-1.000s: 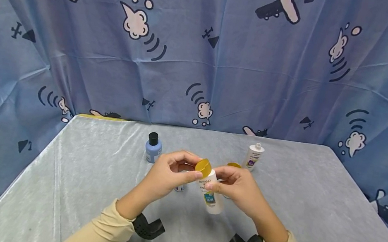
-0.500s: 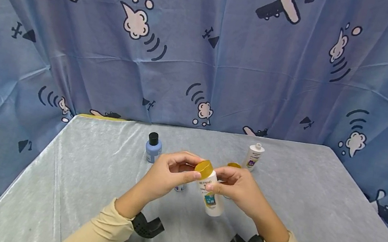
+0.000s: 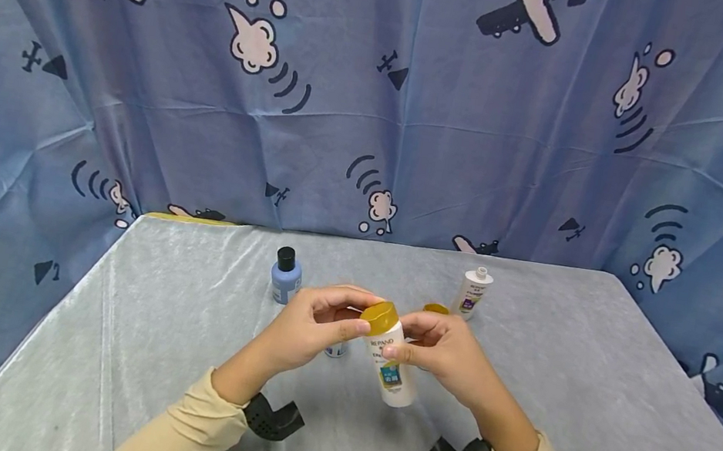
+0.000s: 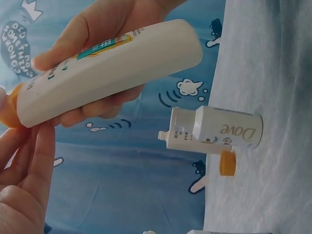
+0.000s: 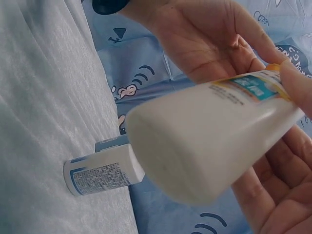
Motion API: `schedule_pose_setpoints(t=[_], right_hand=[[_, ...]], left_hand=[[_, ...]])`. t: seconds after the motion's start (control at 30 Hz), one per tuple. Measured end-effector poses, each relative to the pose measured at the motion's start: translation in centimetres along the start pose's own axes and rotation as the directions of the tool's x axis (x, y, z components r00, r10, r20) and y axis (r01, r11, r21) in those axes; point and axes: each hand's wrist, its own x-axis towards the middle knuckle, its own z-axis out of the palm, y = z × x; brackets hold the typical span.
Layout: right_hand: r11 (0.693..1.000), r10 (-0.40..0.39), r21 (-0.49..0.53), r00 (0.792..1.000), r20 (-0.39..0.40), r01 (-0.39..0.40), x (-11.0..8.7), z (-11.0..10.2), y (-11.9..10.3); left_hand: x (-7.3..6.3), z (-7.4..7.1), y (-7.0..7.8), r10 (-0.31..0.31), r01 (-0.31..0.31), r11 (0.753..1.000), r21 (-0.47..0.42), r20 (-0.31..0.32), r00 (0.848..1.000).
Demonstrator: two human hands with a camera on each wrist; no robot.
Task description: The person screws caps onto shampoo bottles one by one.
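A white shampoo-style bottle with a teal and yellow label leans between my hands above the table, its top tilted left. My left hand pinches the gold cap, thumb in front and fingers behind. The right hand grips the upper body, with its thumb on the front label. In the left wrist view, the cap sits on the bottle's neck. From the right wrist view, the bottle's base faces the camera.
A blue bottle with a black cap stands back left. An uncapped white bottle stands back right, near a loose gold cap and a Dove bottle. Another white bottle is partly hidden behind my left hand.
The held bottle has become slightly more upright and its base has lowered a little. My left fingers have turned slightly with the cap; the right hand has barely moved.
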Motion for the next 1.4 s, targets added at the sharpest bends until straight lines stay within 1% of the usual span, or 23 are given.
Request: schedule_pose_setpoints(t=[0.23,0.6,0.77,0.97,1.1,1.23,1.4], right_hand=[[1.0,0.011,0.016,1.0,0.008,-0.011,0.0,0.0,0.0],[0.999,0.029,0.044,0.999,0.02,-0.03,-0.1,-0.1,0.2],[0.999,0.036,0.039,0.999,0.027,-0.037,-0.1,-0.1,0.2],[0.999,0.049,0.02,0.998,0.03,-0.049,-0.1,-0.1,0.1],[0.998,0.054,0.02,0.998,0.038,-0.054,-0.1,-0.1,0.1],[0.998,0.052,0.031,0.998,0.035,-0.054,-0.1,-0.1,0.0],[0.998,0.051,0.044,0.999,0.014,-0.052,0.0,0.0,-0.1]], left_hand=[[0.0,-0.2,-0.1,0.019,-0.02,0.999,0.026,0.033,0.999],[0.0,-0.4,-0.1,0.025,-0.029,0.998,0.049,0.074,0.997],[0.0,-0.6,-0.1,0.034,-0.041,0.997,0.069,0.097,0.995],[0.1,-0.9,0.1,0.039,-0.053,0.992,0.117,0.126,0.991],[0.2,-1.0,0.0,0.043,-0.06,0.991,0.123,0.143,0.989],[0.2,-1.0,-0.2,0.046,-0.061,0.992,0.109,0.135,0.99],[0.1,-0.7,-0.1,0.023,-0.03,0.996,0.081,0.084,0.996]])
